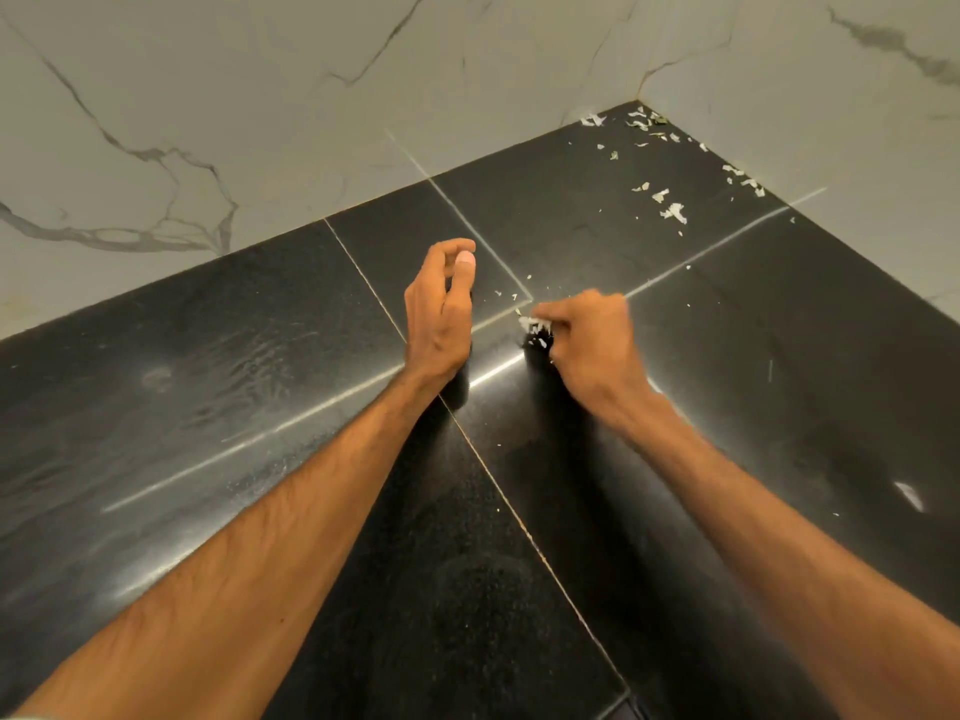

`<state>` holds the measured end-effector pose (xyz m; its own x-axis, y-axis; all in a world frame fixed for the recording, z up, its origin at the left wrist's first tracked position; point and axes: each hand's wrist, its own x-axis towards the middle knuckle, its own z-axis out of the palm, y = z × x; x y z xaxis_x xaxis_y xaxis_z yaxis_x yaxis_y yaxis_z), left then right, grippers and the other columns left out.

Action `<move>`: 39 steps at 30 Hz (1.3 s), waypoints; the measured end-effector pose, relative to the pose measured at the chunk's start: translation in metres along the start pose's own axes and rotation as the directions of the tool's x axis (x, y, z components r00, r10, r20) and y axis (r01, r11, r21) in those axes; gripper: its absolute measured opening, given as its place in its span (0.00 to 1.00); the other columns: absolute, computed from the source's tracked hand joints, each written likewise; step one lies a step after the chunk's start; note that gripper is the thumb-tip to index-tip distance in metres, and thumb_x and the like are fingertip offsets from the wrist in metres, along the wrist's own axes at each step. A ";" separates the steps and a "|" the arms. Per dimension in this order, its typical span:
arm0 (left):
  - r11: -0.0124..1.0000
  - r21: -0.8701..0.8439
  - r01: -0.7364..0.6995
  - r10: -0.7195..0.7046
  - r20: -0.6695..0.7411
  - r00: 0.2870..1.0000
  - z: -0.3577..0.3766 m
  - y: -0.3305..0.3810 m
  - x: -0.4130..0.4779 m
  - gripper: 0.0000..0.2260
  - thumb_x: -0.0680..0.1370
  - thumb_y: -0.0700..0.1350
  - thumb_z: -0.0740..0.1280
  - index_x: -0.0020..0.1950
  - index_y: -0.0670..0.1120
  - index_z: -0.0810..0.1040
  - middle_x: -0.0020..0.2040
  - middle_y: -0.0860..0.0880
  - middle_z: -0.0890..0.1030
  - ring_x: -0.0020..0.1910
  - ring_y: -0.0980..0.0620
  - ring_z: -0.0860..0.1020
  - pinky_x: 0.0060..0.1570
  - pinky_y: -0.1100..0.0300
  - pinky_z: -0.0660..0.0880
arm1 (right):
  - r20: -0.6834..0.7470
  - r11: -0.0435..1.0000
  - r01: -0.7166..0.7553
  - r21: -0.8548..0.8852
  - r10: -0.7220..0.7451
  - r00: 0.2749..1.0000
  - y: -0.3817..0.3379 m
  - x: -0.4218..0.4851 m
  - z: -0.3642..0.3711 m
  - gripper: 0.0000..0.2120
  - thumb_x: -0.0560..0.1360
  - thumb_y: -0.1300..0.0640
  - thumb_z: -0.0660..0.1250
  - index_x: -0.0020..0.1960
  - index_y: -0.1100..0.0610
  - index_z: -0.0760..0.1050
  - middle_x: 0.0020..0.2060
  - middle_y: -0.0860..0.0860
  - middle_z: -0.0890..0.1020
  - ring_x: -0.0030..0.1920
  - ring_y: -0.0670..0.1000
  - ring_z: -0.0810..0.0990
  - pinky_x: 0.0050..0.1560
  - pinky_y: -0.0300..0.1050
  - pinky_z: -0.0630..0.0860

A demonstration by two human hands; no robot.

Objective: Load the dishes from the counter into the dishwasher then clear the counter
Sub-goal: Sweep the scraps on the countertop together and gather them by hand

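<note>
Reaching over the counter [208, 407], I have both hands out near where two pale seams [488, 459] cross in the black stone. My left hand [441, 314] stands on its little-finger edge on the counter, back toward me. Its fingers are loosely curved into a cup and the thumb [465, 262] points up beside them. Nothing shows in that hand, though its palm faces away from me.

My right hand [587, 340] is just beside it, apart from it, knuckles up and blurred. Its fingers are curled in tight, and a small white clump [535, 324] sits pinched at the thumb side of the fist, low against the stone. The cup of my left hand faces this clump across a narrow gap.

A few tiny flecks lie on the counter between and just beyond my hands. More scraps [672, 213], white with some green bits, are scattered well away toward the far corner. They are thickest where the counter meets the two veined walls [260, 96]. One pale sliver [909, 496] lies alone on the right, near my forearm. On the left, the stone carries a faint round smudge [156, 376] and a bright streak of reflected light.
</note>
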<state>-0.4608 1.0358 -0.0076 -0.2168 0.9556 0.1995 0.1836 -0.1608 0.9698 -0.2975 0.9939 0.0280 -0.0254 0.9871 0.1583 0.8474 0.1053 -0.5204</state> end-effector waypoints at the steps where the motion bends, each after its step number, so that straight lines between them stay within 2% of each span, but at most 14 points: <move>1: 0.989 -0.128 0.068 -0.071 -0.019 0.997 0.004 0.004 -0.003 0.14 0.82 0.51 0.60 0.59 0.46 0.80 0.54 0.49 0.83 0.56 0.53 0.81 0.60 0.50 0.79 | -0.075 0.990 -0.072 0.123 0.082 0.994 -0.003 0.002 -0.007 0.14 0.72 0.68 0.66 0.48 0.57 0.87 0.39 0.57 0.86 0.36 0.49 0.82 0.40 0.41 0.76; 3: 0.885 -0.412 0.216 -0.233 0.007 0.972 0.018 0.019 -0.014 0.14 0.82 0.50 0.59 0.58 0.43 0.79 0.57 0.45 0.82 0.60 0.49 0.81 0.64 0.53 0.77 | -0.083 0.892 -0.210 0.400 0.264 0.961 -0.008 0.003 -0.017 0.13 0.72 0.66 0.71 0.51 0.55 0.88 0.40 0.53 0.88 0.38 0.43 0.84 0.46 0.36 0.79; 6: 0.603 -0.667 0.437 -0.461 0.155 0.874 0.043 0.043 -0.034 0.18 0.85 0.49 0.56 0.57 0.39 0.80 0.51 0.43 0.83 0.53 0.47 0.81 0.57 0.56 0.77 | 0.133 0.607 -0.314 0.730 0.324 0.937 -0.021 0.001 -0.027 0.10 0.71 0.66 0.73 0.50 0.56 0.87 0.41 0.56 0.88 0.46 0.56 0.88 0.56 0.57 0.83; 8: 0.340 -0.776 0.531 -0.519 0.316 0.794 0.054 0.057 -0.042 0.22 0.85 0.51 0.53 0.54 0.38 0.81 0.48 0.43 0.84 0.49 0.47 0.81 0.54 0.55 0.77 | 0.103 0.647 -0.263 0.715 0.276 0.956 -0.030 -0.003 -0.029 0.12 0.70 0.67 0.73 0.49 0.56 0.88 0.42 0.54 0.88 0.49 0.54 0.88 0.58 0.55 0.83; 11: 0.040 -0.841 0.539 -0.508 0.448 0.736 0.060 0.072 -0.041 0.24 0.86 0.51 0.49 0.49 0.38 0.79 0.49 0.41 0.83 0.49 0.43 0.82 0.55 0.51 0.77 | -0.082 0.909 -0.105 0.403 0.150 0.985 -0.040 -0.011 -0.026 0.15 0.72 0.68 0.71 0.51 0.52 0.88 0.45 0.50 0.88 0.48 0.44 0.86 0.54 0.30 0.78; 13: 0.020 -0.841 0.541 -0.515 0.455 0.726 0.060 0.076 -0.039 0.22 0.86 0.49 0.50 0.48 0.39 0.78 0.46 0.42 0.83 0.47 0.44 0.82 0.50 0.53 0.78 | -0.120 0.948 -0.042 0.315 0.084 0.989 -0.045 -0.019 -0.025 0.15 0.75 0.69 0.69 0.55 0.53 0.87 0.50 0.51 0.88 0.51 0.46 0.86 0.53 0.21 0.72; 16: 0.057 -0.834 0.548 -0.532 0.439 0.724 0.056 0.073 -0.038 0.18 0.85 0.45 0.52 0.48 0.40 0.79 0.44 0.44 0.83 0.44 0.46 0.82 0.47 0.57 0.79 | -0.052 0.958 -0.036 0.285 0.053 0.997 -0.047 -0.026 -0.024 0.19 0.77 0.69 0.65 0.62 0.54 0.83 0.56 0.53 0.86 0.58 0.48 0.83 0.55 0.19 0.68; 20: 0.001 -0.849 0.529 -0.534 0.447 0.718 0.051 0.067 -0.036 0.17 0.85 0.42 0.53 0.48 0.41 0.80 0.45 0.45 0.84 0.46 0.47 0.83 0.47 0.56 0.79 | 0.105 0.927 -0.051 0.373 0.013 0.994 -0.047 -0.026 -0.019 0.33 0.70 0.74 0.59 0.70 0.54 0.76 0.66 0.54 0.80 0.69 0.49 0.76 0.72 0.45 0.72; 22: -0.074 -0.852 0.518 -0.519 0.476 0.710 0.050 0.067 -0.034 0.18 0.86 0.44 0.51 0.49 0.41 0.80 0.47 0.44 0.84 0.50 0.45 0.82 0.47 0.53 0.79 | 0.056 0.881 -0.072 0.468 0.052 0.997 -0.046 -0.027 -0.021 0.30 0.69 0.76 0.58 0.66 0.59 0.79 0.62 0.54 0.83 0.65 0.47 0.79 0.69 0.47 0.75; 24: -0.139 -0.842 0.521 -0.506 0.513 0.694 0.048 0.068 -0.033 0.19 0.86 0.45 0.51 0.50 0.40 0.80 0.49 0.43 0.84 0.54 0.44 0.82 0.51 0.50 0.79 | -0.063 0.874 -0.096 0.476 0.143 0.988 -0.047 -0.028 -0.025 0.26 0.72 0.77 0.61 0.63 0.58 0.82 0.57 0.51 0.85 0.59 0.44 0.83 0.62 0.38 0.78; 28: -0.249 -0.825 0.506 -0.458 0.561 0.689 0.045 0.069 -0.035 0.19 0.87 0.44 0.51 0.53 0.38 0.79 0.52 0.41 0.83 0.65 0.42 0.79 0.67 0.50 0.74 | -0.264 0.846 -0.037 0.532 0.208 0.942 -0.044 -0.026 -0.032 0.13 0.74 0.70 0.71 0.55 0.58 0.86 0.47 0.49 0.88 0.47 0.40 0.86 0.52 0.37 0.82; 34: -0.324 -0.840 0.435 -0.449 0.541 0.711 0.027 0.066 -0.032 0.20 0.87 0.44 0.50 0.57 0.37 0.79 0.54 0.40 0.83 0.63 0.43 0.79 0.62 0.50 0.77 | -0.413 0.835 0.044 0.549 0.225 0.883 -0.031 -0.026 -0.029 0.06 0.74 0.62 0.74 0.50 0.56 0.86 0.42 0.46 0.87 0.42 0.42 0.86 0.46 0.38 0.83; 36: -0.336 -0.849 0.408 -0.451 0.526 0.721 0.018 0.063 -0.029 0.20 0.87 0.44 0.50 0.57 0.37 0.79 0.54 0.39 0.83 0.63 0.42 0.79 0.63 0.50 0.76 | -0.375 0.832 -0.025 0.554 0.276 0.885 -0.017 -0.030 -0.021 0.09 0.76 0.62 0.72 0.55 0.56 0.85 0.47 0.48 0.87 0.47 0.43 0.86 0.50 0.40 0.83; 39: -0.351 -0.858 0.376 -0.461 0.508 0.728 0.004 0.059 -0.024 0.19 0.87 0.44 0.50 0.57 0.36 0.79 0.53 0.39 0.83 0.62 0.41 0.80 0.63 0.49 0.76 | -0.244 0.903 -0.119 0.413 0.236 0.941 0.006 -0.045 -0.006 0.19 0.77 0.60 0.72 0.68 0.57 0.78 0.65 0.51 0.81 0.64 0.46 0.80 0.66 0.43 0.77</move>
<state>-0.4406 1.0048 0.0443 0.2442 0.8951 -0.3731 -0.9682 0.2036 -0.1453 -0.2881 0.9496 0.0229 0.3050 0.9240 0.2307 0.5492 0.0273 -0.8353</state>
